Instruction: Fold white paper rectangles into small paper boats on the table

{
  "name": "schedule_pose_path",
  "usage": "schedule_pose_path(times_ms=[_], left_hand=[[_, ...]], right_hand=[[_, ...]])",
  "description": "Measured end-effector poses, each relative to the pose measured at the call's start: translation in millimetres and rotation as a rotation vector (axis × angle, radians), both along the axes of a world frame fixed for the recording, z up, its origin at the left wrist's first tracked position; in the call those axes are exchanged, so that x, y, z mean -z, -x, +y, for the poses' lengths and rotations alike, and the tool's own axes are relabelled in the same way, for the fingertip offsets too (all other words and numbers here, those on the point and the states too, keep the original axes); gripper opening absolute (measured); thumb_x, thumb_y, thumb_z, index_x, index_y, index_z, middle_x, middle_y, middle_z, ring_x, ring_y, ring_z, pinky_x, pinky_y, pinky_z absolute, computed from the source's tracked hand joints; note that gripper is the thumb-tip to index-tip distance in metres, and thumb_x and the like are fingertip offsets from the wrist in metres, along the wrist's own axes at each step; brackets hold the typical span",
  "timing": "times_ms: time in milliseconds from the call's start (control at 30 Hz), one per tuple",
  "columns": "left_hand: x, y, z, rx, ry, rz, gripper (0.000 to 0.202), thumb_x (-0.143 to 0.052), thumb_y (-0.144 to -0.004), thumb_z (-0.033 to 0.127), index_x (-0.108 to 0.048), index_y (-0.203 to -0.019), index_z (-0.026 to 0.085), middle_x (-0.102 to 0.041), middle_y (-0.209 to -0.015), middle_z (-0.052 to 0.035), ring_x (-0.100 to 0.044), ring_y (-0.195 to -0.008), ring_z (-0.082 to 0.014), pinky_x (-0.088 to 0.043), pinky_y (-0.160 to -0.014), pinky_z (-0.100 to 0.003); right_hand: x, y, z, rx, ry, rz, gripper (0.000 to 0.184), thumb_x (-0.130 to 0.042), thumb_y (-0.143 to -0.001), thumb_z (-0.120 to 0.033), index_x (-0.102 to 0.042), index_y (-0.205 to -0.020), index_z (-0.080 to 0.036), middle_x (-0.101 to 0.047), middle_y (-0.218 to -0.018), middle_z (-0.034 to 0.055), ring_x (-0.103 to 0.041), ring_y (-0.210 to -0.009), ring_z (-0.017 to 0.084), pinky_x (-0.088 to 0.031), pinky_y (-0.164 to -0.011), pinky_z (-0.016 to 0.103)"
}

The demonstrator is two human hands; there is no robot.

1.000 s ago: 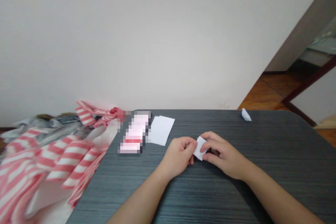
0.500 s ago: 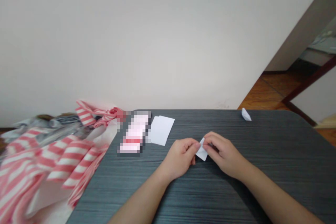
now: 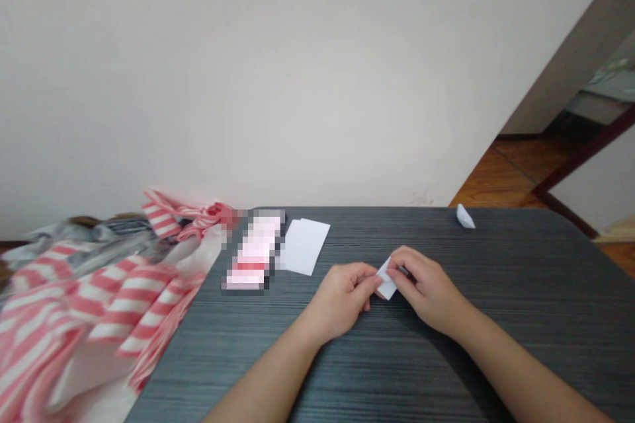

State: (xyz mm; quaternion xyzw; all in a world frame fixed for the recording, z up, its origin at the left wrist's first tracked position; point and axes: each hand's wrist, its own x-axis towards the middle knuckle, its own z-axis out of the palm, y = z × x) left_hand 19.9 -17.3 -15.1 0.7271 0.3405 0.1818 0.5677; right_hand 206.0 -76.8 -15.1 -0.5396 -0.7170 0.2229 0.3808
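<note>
A small folded piece of white paper [image 3: 387, 286] is held between my two hands above the dark table. My left hand [image 3: 344, 297] pinches its left side between thumb and fingers. From the right, my right hand [image 3: 421, 284] grips the paper's upper right edge, thumb against the fingers. Parts of the paper are hidden behind the fingertips. At the table's far right edge lies another folded white paper piece [image 3: 465, 217], pointed in shape. White paper sheets [image 3: 306, 246] lie overlapping, left of my hands.
A blurred-out pink and white rectangular item [image 3: 255, 251] lies by the sheets. Red-and-white striped cloth [image 3: 129, 297] is heaped left of the dark, wood-grained table [image 3: 377, 370]. Behind stands a pale wall [image 3: 297, 79]; a doorway with wooden floor [image 3: 489, 175] shows at right.
The folded paper has tilted and shifted slightly to the right and up. My right hand has moved a little the same way, and my left fingertips have followed.
</note>
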Motion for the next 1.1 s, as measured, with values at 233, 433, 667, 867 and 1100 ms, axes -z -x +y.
schedule_pose_path(times_ms=[233,433,667,867,1100], left_hand=[[2.2,1.3,0.4,0.004,-0.038,0.034,0.034,-0.046,-0.094,0.039,-0.065,-0.077,0.016,-0.055,-0.055,0.0029,-0.050,-0.052,-0.0101,-0.037,-0.054,-0.020],[-1.5,0.9,0.1,0.038,-0.046,0.020,0.024,-0.050,-0.091,0.031,-0.069,-0.089,0.017,-0.056,-0.059,0.0033,-0.051,-0.055,-0.0099,-0.037,-0.055,-0.019],[-6.6,1.3,-0.5,0.071,-0.092,0.028,0.024,-0.050,-0.091,0.028,-0.071,-0.089,0.017,-0.056,-0.060,0.0034,-0.051,-0.056,-0.0097,-0.036,-0.056,-0.019],[-5.2,0.9,-0.7,0.046,-0.116,0.036,0.028,-0.046,-0.093,0.031,-0.069,-0.086,0.017,-0.057,-0.059,0.0029,-0.052,-0.055,-0.0097,-0.037,-0.056,-0.019],[0.4,-0.6,-0.6,-0.028,-0.033,0.033,0.030,-0.050,-0.091,0.038,-0.071,-0.089,0.016,-0.059,-0.057,0.0018,-0.054,-0.052,-0.0103,-0.040,-0.053,-0.019]], right_hand=[[1.2,1.0,0.4,-0.001,-0.022,-0.006,0.013,-0.050,-0.094,-0.016,-0.054,-0.083,-0.021,-0.059,-0.083,0.0028,-0.057,-0.077,0.017,-0.044,-0.071,0.028],[2.0,-1.1,1.4,0.014,-0.025,0.001,0.013,-0.050,-0.093,-0.014,-0.054,-0.083,-0.021,-0.060,-0.083,0.0031,-0.058,-0.077,0.017,-0.044,-0.071,0.028],[0.9,-1.4,1.5,0.044,-0.018,-0.018,0.014,-0.049,-0.093,-0.013,-0.053,-0.082,-0.020,-0.059,-0.082,0.0029,-0.057,-0.076,0.017,-0.044,-0.070,0.028],[-0.2,-0.7,1.0,0.047,-0.012,-0.017,0.014,-0.048,-0.094,-0.013,-0.052,-0.082,-0.020,-0.058,-0.082,0.0028,-0.056,-0.076,0.017,-0.043,-0.071,0.028],[2.2,-2.7,0.4,0.059,-0.046,-0.015,0.014,-0.048,-0.094,-0.013,-0.052,-0.083,-0.020,-0.058,-0.084,0.0031,-0.056,-0.077,0.017,-0.043,-0.072,0.029]])
